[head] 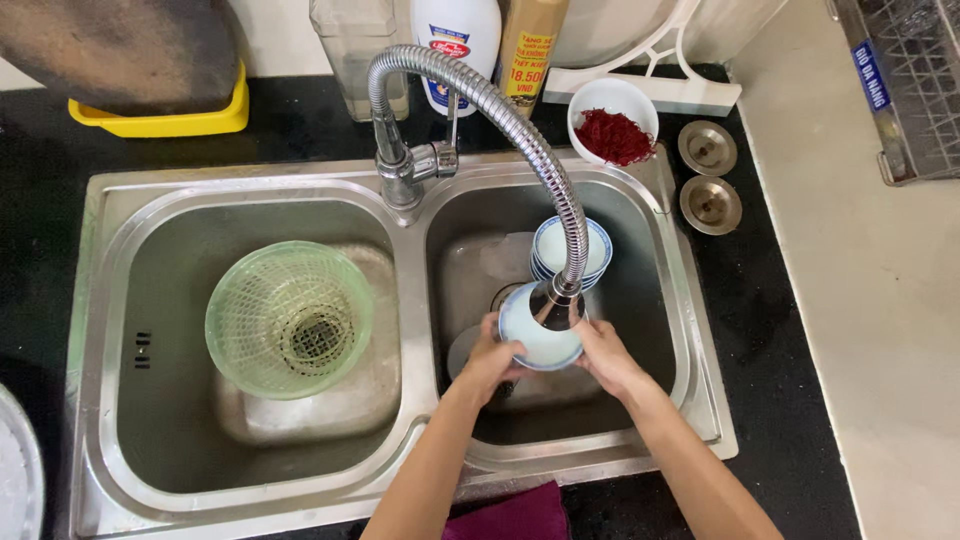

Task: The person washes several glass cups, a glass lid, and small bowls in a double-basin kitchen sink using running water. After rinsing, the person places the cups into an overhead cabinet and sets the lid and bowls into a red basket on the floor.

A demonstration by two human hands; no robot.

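Observation:
A small white bowl with a blue rim (pixel 538 338) sits under the spout of the flexible steel faucet (pixel 500 110), over the right basin of the steel double sink (pixel 420 290). My left hand (pixel 490 362) grips its left side and my right hand (pixel 603 355) grips its right side. Water fills the bowl. Behind it in the same basin stands a stack of similar blue-rimmed bowls (pixel 572 250). A plate lies low in the basin, mostly hidden by my left hand.
A pale green mesh basket (pixel 288 318) rests in the left basin. On the black counter stand a white bowl holding a red scourer (pixel 612 130), two steel drain plugs (pixel 708 175), bottles (pixel 456 45) and a yellow tray (pixel 160 118). A wire rack (pixel 910 80) is at right.

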